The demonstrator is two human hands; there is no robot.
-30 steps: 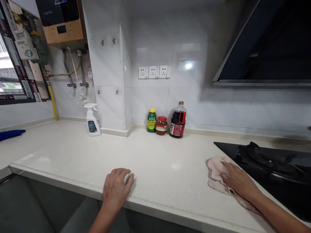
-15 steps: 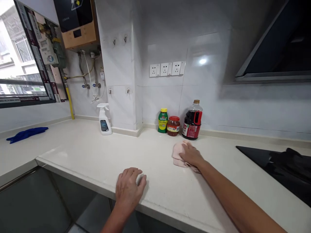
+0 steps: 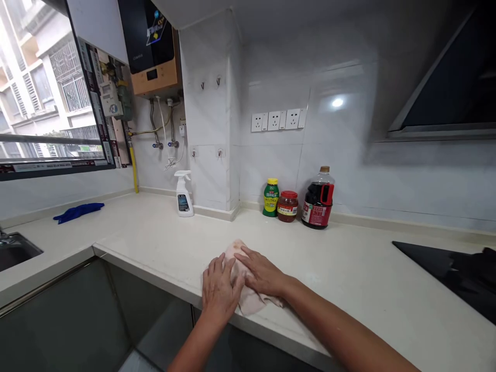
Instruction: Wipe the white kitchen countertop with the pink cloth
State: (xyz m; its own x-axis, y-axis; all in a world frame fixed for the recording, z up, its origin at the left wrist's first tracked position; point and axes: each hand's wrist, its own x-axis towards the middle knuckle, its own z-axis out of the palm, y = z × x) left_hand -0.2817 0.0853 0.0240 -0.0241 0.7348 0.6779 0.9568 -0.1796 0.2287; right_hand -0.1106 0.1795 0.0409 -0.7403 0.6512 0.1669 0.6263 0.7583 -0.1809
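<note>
A pale pink cloth (image 3: 251, 301) lies bunched on the white countertop (image 3: 349, 279) close to its front edge. My right hand (image 3: 263, 271) rests on top of the cloth, fingers stretched forward over it, pressing it to the surface. Against the cloth's left side is my left hand (image 3: 220, 284), palm down with fingers a little apart; its thumb side touches the fabric. Part of the cloth is hidden beneath both hands.
Along the wall stand a green bottle with yellow cap (image 3: 270, 198), a red-lidded jar (image 3: 287, 206) and a large dark sauce bottle (image 3: 318, 201). A white spray bottle (image 3: 183, 195), blue cloth (image 3: 78, 212) and sink (image 3: 17, 250) are left; a black cooktop (image 3: 437, 266) is right.
My right hand has drawn the cloth left and toward the front edge, away from the sauce bottle. My left hand now meets the cloth. The view has turned slightly left.
</note>
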